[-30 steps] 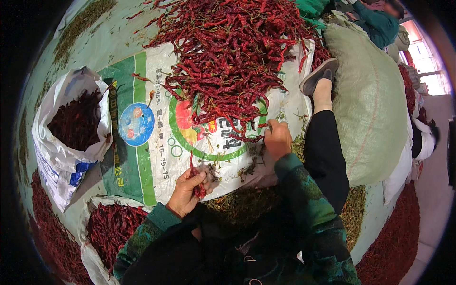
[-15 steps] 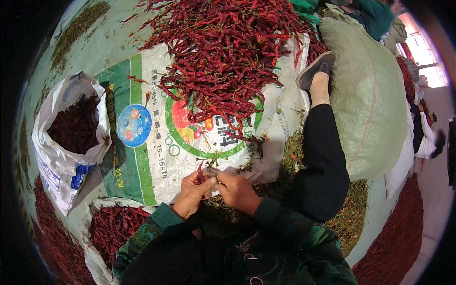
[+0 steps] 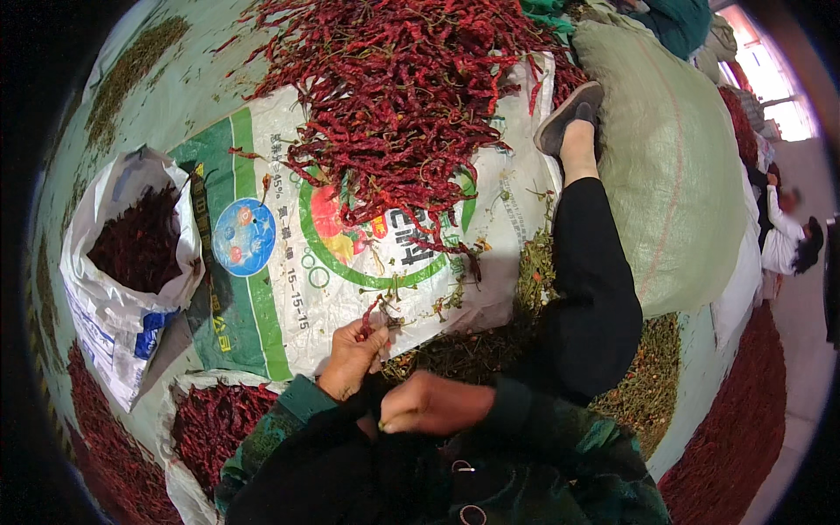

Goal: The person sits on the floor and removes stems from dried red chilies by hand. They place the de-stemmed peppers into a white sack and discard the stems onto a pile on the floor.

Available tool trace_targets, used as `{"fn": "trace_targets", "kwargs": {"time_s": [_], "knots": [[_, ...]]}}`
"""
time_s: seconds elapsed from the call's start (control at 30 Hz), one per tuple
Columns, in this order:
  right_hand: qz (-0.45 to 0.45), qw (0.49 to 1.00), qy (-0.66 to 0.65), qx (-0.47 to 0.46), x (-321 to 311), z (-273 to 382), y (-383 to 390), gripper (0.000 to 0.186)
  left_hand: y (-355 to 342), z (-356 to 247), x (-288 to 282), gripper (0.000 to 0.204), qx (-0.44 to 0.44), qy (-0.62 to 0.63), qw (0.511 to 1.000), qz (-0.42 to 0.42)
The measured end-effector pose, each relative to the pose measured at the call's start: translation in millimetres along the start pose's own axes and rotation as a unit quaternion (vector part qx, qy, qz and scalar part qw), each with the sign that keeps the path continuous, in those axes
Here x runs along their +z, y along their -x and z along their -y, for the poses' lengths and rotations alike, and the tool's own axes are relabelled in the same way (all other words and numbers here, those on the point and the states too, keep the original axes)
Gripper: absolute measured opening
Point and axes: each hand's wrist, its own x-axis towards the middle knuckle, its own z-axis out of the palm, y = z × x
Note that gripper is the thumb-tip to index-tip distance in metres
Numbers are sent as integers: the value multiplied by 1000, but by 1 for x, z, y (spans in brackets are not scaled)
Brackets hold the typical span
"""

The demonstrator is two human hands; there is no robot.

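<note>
My left hand is closed around a dried red chili pepper, whose thin end sticks up past the fingers over the lower edge of a printed white and green sack laid flat. Closer to my body, my right hand is apart from it, the fingers curled and pinched. A tiny yellow-green bit shows at its fingertips, too small to name. A big heap of dried red chilies covers the far part of the sack. Loose stems are scattered on the sack just beyond my hands.
At left stands an open white bag of dark red chilies, with another open sack of chilies below it. My outstretched leg lies beside a bulging pale-green sack at right. Stem litter covers floor there. People sit farther off.
My right hand has come away from the left, moving down toward my body. My left hand stays nearly in place, still holding the chili pepper.
</note>
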Motion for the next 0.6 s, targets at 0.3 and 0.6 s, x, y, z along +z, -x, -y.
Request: {"fn": "trace_targets", "kwargs": {"time_s": [0.3,0.6], "knots": [[-460,788,397,99,-104,-119,68,13,3,-16,0,17,-44,162,984,51],[-482,815,169,274,-132,-122,68,19,2,-9,-4,14,-34,161,985,59]]}}
